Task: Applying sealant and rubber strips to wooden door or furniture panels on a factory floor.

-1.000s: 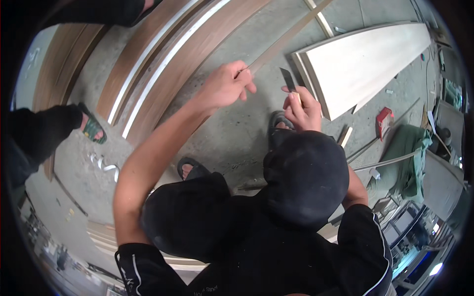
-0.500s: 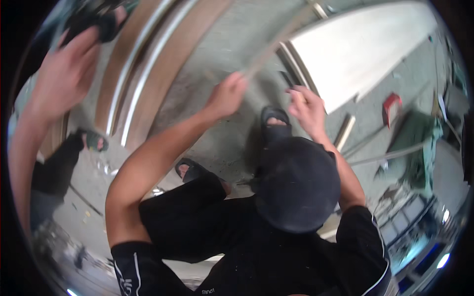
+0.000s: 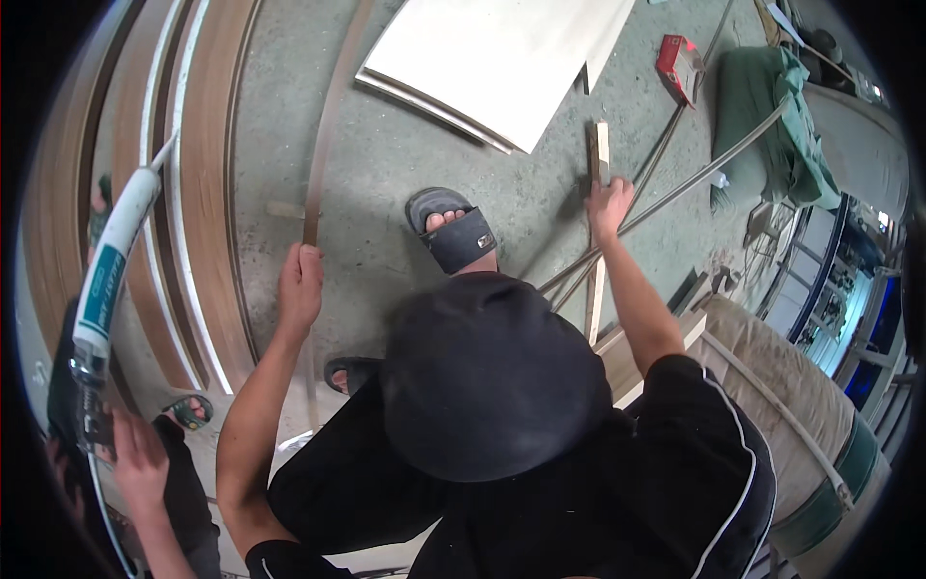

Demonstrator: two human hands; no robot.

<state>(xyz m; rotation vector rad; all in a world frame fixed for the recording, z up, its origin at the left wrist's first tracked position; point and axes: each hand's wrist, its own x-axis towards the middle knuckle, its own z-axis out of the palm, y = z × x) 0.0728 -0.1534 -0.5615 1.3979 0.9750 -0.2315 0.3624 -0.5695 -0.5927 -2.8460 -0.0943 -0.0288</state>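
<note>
The left hand [image 3: 138, 461], low at the left rim, has its grip closed round the handle end of a caulking gun [image 3: 111, 261]. The gun's white tube with a teal band rises steeply, and its nozzle tips toward the long brown panels [image 3: 207, 193] that lie side by side on the concrete floor [image 3: 386, 164]. The right hand is out of sight. Just beside the gun, a sandalled foot [image 3: 188, 410] stands at the panels' near edge. A co-worker in a dark cap [image 3: 492, 376] crouches in the middle and blocks most of the lower floor. One of the co-worker's hands [image 3: 300, 287] grips the end of a thin wooden strip [image 3: 333, 116] that runs up the floor alongside the panels. The other hand [image 3: 609, 201] rests on a short pale lath [image 3: 600, 150], with metal rods [image 3: 675, 188] crossing under it. A grey sandal [image 3: 456, 232] is planted between the two arms. Farther up lie a white board [image 3: 502, 58], a red box [image 3: 678, 66] and a green cloth [image 3: 772, 116]. Bare floor shows between the strip and the white board.
</note>
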